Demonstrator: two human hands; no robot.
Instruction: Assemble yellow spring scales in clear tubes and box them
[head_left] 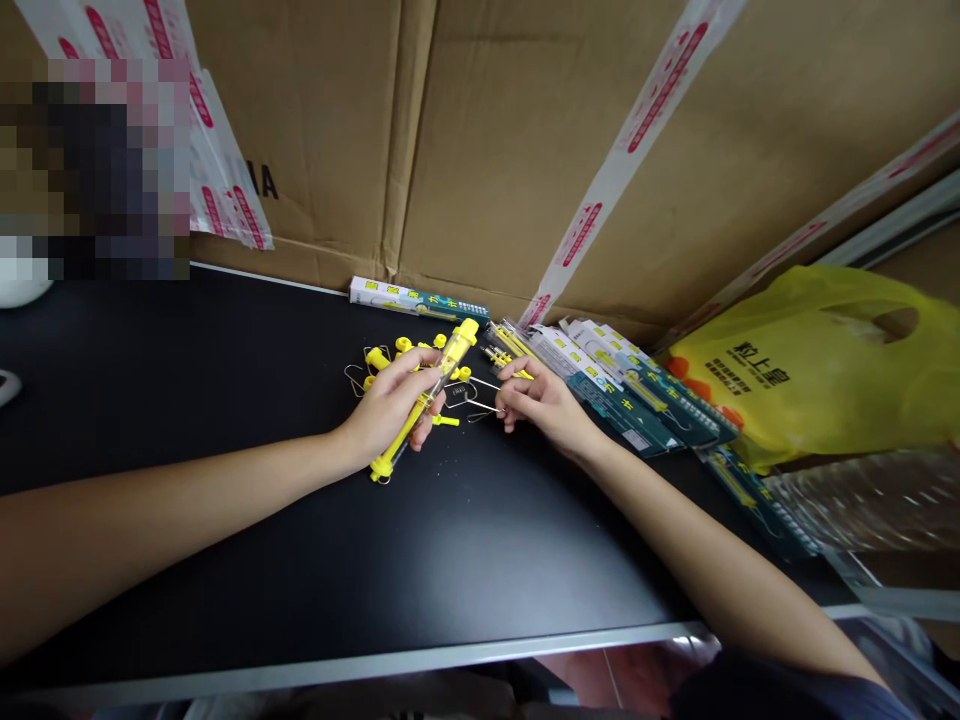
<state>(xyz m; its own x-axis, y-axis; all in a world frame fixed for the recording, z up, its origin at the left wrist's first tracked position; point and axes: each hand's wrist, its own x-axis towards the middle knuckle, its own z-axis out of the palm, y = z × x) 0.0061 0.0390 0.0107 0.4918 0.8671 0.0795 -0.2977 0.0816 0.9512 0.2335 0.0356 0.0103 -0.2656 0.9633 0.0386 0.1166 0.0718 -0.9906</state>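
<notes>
My left hand (401, 395) is closed around a spring scale (409, 425), a clear tube with yellow ends and a yellow inner part, held at a slant above the table. To its right, my right hand (536, 400) pinches a thin metal wire piece (484, 405) between thumb and fingers; its full shape is partly hidden. Behind and between the hands lie several small yellow plastic caps (403, 345) and bent wire hooks (354, 378). Close behind my right hand are clear tubes with yellow parts (512, 340).
Printed cartons (622, 385) are stacked at right, and one long carton (420, 298) lies at the back. A yellow plastic bag (795, 360) with orange things inside stands beyond them. Large cardboard boxes (487, 150) wall off the rear of the black table (337, 570).
</notes>
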